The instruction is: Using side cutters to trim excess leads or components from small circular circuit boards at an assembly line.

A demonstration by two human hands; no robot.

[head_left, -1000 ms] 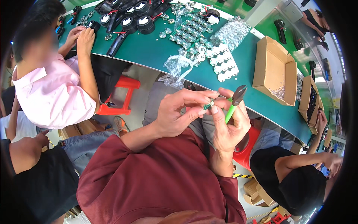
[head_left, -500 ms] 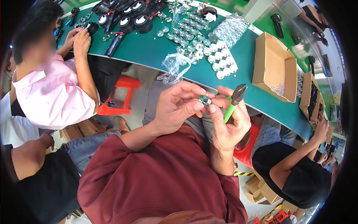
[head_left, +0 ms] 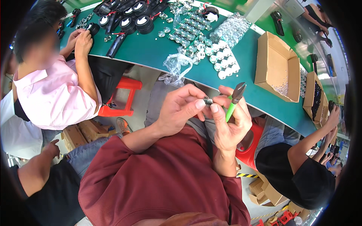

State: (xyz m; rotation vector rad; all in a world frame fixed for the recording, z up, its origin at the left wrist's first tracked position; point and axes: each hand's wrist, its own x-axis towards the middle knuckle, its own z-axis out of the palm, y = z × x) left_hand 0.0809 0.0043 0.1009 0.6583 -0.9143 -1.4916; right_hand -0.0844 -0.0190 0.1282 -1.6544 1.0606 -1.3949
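Observation:
Between the fingertips of my left hand [head_left: 177,111] is a small circuit board, with dark and silvery parts [head_left: 208,101], seen nearly edge-on. My right hand [head_left: 233,128] holds green-handled cutting pliers [head_left: 231,112] tucked among its fingers, jaws pointing up and away. The right thumb and a fingertip also reach the board's right side. Both hands are in front of me, short of the table edge. Beyond them on the green table lie a sheet of white-faced round boards [head_left: 225,62] and rows of silvery-green boards [head_left: 190,30].
A crumpled clear bag [head_left: 176,67] hangs at the table edge. Bubble wrap [head_left: 232,28] lies behind the boards. An open cardboard box [head_left: 277,67] with small bits stands right. Black round-headed devices [head_left: 128,24] are piled left. People sit on both sides; red stools [head_left: 126,92] stand below.
The board has turned from showing its green face to nearly edge-on. The pliers have shifted slightly down and left. The person at right has raised a hand holding a black round thing.

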